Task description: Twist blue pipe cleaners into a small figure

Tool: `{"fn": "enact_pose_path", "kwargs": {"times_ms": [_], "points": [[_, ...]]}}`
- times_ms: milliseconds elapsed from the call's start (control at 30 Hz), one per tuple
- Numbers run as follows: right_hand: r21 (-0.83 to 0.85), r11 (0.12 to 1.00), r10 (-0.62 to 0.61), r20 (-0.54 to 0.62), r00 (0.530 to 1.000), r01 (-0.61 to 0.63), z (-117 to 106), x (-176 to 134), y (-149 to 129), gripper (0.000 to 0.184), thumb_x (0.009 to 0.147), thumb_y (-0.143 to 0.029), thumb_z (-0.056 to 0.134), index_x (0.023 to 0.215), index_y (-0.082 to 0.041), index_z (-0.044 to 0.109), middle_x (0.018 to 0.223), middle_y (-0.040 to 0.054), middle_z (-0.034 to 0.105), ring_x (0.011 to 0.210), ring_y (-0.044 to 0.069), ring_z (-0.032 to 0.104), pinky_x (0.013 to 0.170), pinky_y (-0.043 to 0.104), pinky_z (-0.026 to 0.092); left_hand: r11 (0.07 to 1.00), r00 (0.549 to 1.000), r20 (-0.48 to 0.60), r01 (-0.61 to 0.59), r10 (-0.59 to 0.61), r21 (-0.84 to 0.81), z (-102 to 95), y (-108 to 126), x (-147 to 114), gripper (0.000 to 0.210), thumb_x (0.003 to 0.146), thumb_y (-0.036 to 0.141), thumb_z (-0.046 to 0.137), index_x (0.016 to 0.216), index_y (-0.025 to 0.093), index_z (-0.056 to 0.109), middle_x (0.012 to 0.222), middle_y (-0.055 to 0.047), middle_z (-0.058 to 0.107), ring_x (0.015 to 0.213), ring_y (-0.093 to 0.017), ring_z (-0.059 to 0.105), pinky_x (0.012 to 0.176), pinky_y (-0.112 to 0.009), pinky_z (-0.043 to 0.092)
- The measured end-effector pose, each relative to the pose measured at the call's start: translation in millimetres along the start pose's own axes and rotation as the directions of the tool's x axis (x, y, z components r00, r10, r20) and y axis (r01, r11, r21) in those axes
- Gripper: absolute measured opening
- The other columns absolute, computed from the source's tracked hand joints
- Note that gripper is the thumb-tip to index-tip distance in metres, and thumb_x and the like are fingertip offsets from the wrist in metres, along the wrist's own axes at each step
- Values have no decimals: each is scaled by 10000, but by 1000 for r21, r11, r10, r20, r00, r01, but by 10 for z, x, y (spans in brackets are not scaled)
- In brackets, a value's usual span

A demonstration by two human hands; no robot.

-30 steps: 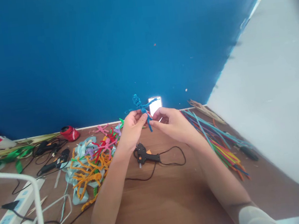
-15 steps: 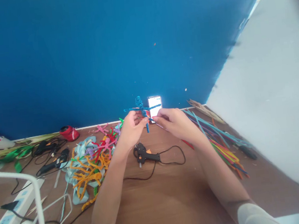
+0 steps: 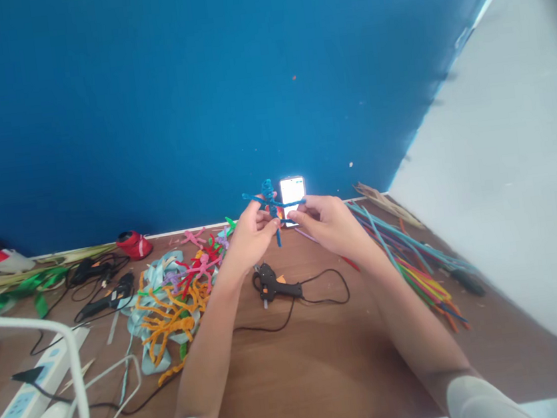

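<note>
A blue pipe-cleaner figure (image 3: 269, 195) with a coiled head and outstretched arms is held up in front of the wall. My left hand (image 3: 255, 228) is closed around its body, thumb and fingers pinching it. My right hand (image 3: 323, 221) pinches the end of a blue strand that sticks out low on the figure's right side. Just behind the hands, a phone (image 3: 293, 190) with a bright screen leans upright against the wall. Below them on the table lies a black glue gun (image 3: 277, 284) with its cord looping right.
Left of my arm is a pile of pipe-cleaner figures, orange (image 3: 168, 322) and pink (image 3: 204, 266), on pale blue ribbon. Loose pipe cleaners (image 3: 416, 267) spread along the right. A power strip (image 3: 22, 406), white tubular frame (image 3: 79, 379) and another glue gun (image 3: 108, 299) occupy the left.
The view has shifted slightly, so the table things appear a little farther right. The blue figure has tilted a little, and my right hand has come slightly nearer its outstretched arm.
</note>
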State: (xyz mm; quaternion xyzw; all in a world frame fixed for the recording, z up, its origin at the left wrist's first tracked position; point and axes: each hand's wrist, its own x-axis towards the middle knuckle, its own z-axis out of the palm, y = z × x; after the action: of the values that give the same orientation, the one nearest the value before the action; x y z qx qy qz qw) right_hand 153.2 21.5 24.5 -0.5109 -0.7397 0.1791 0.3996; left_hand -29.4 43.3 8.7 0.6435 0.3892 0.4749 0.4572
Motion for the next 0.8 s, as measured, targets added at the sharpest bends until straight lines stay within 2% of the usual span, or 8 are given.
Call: {"fn": "enact_pose_path", "kwargs": {"times_ms": [200,400,533,600,700,800], "points": [[12,1000,26,-24,999,-26,5,13,26,356,931,-409,609,654,-198,531,575,-19,531,544,116,416,571,303,242,997,999,0,40,-40,-67,-8,-59,58,380,788,267,750,1128,182,602,799,-3,672,797,-175,698,718,-277,556],[17,1000,28,-68,997,-27,19,27,8,356,908,-402,626,634,-201,518,547,-25,504,537,117,408,574,305,249,998,993,-116,10,-17,-59,30,-108,84,309,738,304,788,952,163,615,776,-15,677,685,-157,666,631,-282,554],[-38,999,10,-206,979,-18,-29,35,35,364,930,-344,564,610,-203,463,537,-34,449,538,113,368,571,299,235,999,956,-290,-46,48,15,-25,-161,121,284,747,246,753,995,145,658,777,-21,692,676,-140,666,613,-252,541],[-21,999,19,-311,950,-26,-90,33,59,354,933,-319,550,613,-205,452,540,-40,423,536,110,362,569,294,244,999,944,-328,-36,35,3,-80,-165,137,300,755,233,739,1027,132,666,764,-25,694,654,-129,661,588,-232,526],[24,1000,10,-377,926,-1,-162,27,92,312,947,-329,543,664,-210,489,570,-39,453,547,116,395,572,286,284,999,971,-235,32,-36,-21,-127,-147,144,334,731,240,764,1025,120,659,745,-20,688,607,-121,642,532,-217,492],[-78,992,-121,-337,934,100,-144,35,116,156,953,-322,553,865,-210,616,835,28,648,739,166,552,683,300,382,996,995,-57,81,-83,-45,-88,-134,135,356,726,277,780,1019,129,641,742,-12,691,595,-120,642,537,-216,481]]}}
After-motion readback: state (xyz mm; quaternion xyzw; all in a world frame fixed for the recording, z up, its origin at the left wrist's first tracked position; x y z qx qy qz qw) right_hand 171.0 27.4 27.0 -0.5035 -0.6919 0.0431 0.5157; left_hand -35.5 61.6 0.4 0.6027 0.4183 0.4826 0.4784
